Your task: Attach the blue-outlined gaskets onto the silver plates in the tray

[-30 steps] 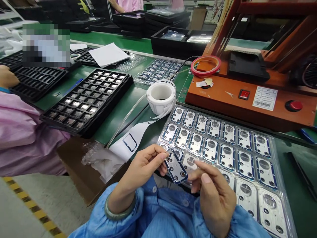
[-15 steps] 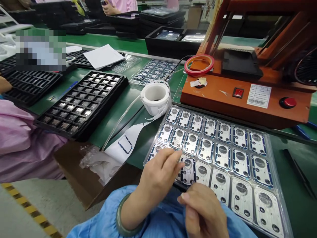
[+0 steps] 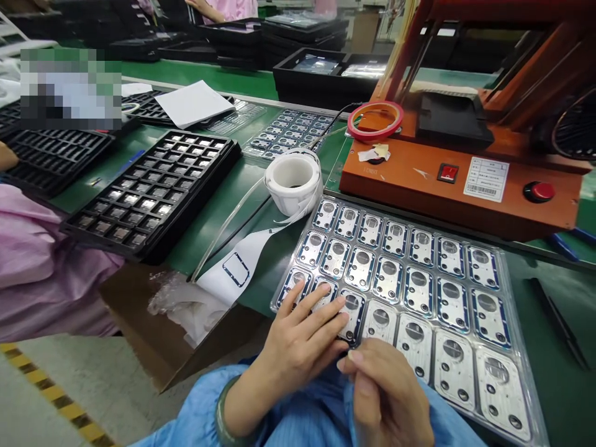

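Note:
A clear plastic tray (image 3: 506, 292) holds rows of silver metal plates with round windows and small holes. Many plates carry a dark blue frame-shaped gasket; several in the front row at the right are bare silver. My left hand (image 3: 295, 344) lies with fingers spread over the front-left plates, fingertips beside a plate with a gasket (image 3: 352, 310). Close to the tray's front edge, my right hand (image 3: 388, 394) is closed, thumb against curled fingers; whatever it may hold is hidden. A white backing strip (image 3: 223, 273) bearing one blue gasket runs from a white roll (image 3: 293, 180).
An orange machine (image 3: 410, 186) with red tape (image 3: 375, 120) on it stands behind the tray. Black tweezers (image 3: 559, 323) lie at the right. Left are a black tray of square parts (image 3: 153, 192), a cardboard box (image 3: 139, 329) and a co-worker's pink sleeve (image 3: 41, 267).
My left hand has lowered and flattened, its fingers now spread over the front-left plates. My right hand stays closed in nearly the same place.

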A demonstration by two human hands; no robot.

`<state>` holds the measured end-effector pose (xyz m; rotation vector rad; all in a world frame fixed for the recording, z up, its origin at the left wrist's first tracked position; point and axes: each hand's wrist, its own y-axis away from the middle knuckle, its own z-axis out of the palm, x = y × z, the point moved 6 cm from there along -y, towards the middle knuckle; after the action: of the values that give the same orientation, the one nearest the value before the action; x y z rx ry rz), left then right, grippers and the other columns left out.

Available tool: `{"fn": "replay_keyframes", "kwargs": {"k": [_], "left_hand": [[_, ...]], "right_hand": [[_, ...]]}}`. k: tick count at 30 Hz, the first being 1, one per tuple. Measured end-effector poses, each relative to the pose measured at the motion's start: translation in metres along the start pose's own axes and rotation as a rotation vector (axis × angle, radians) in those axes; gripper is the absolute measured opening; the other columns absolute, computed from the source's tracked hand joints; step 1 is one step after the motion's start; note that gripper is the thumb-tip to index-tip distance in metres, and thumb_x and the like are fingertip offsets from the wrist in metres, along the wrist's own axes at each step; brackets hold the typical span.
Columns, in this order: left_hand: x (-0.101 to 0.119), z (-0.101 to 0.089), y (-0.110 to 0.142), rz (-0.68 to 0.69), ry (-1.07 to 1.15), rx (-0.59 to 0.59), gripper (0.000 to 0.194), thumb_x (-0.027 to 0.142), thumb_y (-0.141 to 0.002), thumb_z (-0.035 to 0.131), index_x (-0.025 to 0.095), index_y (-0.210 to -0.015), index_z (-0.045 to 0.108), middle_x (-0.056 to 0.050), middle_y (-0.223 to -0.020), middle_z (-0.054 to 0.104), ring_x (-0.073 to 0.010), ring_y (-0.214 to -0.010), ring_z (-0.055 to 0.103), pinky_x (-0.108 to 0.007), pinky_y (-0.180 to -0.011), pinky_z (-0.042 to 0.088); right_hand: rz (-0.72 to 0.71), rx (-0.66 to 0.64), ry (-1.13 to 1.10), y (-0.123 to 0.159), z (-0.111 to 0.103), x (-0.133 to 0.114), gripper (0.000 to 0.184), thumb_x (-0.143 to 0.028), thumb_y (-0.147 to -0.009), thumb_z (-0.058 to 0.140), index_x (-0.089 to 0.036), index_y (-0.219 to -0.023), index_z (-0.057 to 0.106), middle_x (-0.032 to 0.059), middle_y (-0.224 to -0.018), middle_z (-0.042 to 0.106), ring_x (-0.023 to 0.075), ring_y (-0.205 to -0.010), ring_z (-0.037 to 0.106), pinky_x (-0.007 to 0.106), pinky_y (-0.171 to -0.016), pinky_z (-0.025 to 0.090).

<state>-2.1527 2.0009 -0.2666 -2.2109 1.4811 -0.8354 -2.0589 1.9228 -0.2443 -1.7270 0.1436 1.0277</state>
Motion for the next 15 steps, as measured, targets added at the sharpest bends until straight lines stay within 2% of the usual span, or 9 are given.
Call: {"fn": "replay_keyframes", "kwargs": {"k": [2, 6, 9, 11, 15], "left_hand": [[0.0, -0.001, 0.0, -0.001, 0.003, -0.005, 0.03, 0.033, -0.093, 0.052, 0.015, -0.113, 0.064, -0.004, -0.122, 0.067, -0.0241, -0.127, 0.05, -0.045, -0.117, 0.023], [0.001, 0.0, 0.002, 0.021, -0.013, -0.03, 0.033, 0.042, -0.093, 0.051, 0.021, -0.113, 0.067, -0.002, -0.123, 0.067, -0.0247, -0.124, 0.053, -0.047, -0.117, 0.021], [0.001, 0.002, 0.003, 0.033, -0.035, -0.029, 0.034, 0.045, -0.091, 0.054, 0.022, -0.112, 0.068, -0.002, -0.122, 0.067, -0.0241, -0.121, 0.055, -0.046, -0.118, 0.018], [0.002, 0.003, 0.004, 0.032, -0.045, -0.017, 0.033, 0.044, -0.09, 0.055, 0.022, -0.112, 0.068, -0.002, -0.12, 0.068, -0.0235, -0.119, 0.056, -0.046, -0.118, 0.018], [0.003, 0.006, 0.005, -0.005, -0.036, 0.015, 0.029, 0.042, -0.091, 0.056, 0.023, -0.109, 0.069, -0.001, -0.116, 0.07, -0.0212, -0.114, 0.059, -0.045, -0.117, 0.02]], "right_hand": [[-0.066, -0.064, 0.072, -0.001, -0.007, -0.002, 0.02, -0.005, -0.082, 0.049, -0.016, -0.09, 0.064, -0.0002, -0.068, 0.065, 0.0116, -0.061, 0.06, 0.027, -0.06, 0.05], [-0.259, -0.259, 0.248, -0.011, -0.017, -0.006, 0.025, -0.005, -0.085, 0.053, -0.012, -0.107, 0.062, 0.0076, -0.092, 0.07, 0.0156, -0.081, 0.063, 0.029, -0.067, 0.051], [-0.234, -0.462, 0.487, -0.019, -0.011, 0.007, 0.025, 0.0, -0.085, 0.055, -0.006, -0.108, 0.063, 0.012, -0.097, 0.069, 0.0218, -0.096, 0.059, 0.037, -0.083, 0.046], [-0.224, -0.582, 0.572, -0.02, -0.004, 0.014, 0.022, -0.002, -0.087, 0.053, -0.005, -0.106, 0.064, 0.0126, -0.095, 0.069, 0.0242, -0.099, 0.057, 0.04, -0.088, 0.043], [-0.22, -0.608, 0.582, -0.02, 0.0, 0.018, 0.018, -0.003, -0.088, 0.054, -0.005, -0.102, 0.065, 0.0099, -0.089, 0.068, 0.0234, -0.096, 0.057, 0.04, -0.091, 0.041]]}}
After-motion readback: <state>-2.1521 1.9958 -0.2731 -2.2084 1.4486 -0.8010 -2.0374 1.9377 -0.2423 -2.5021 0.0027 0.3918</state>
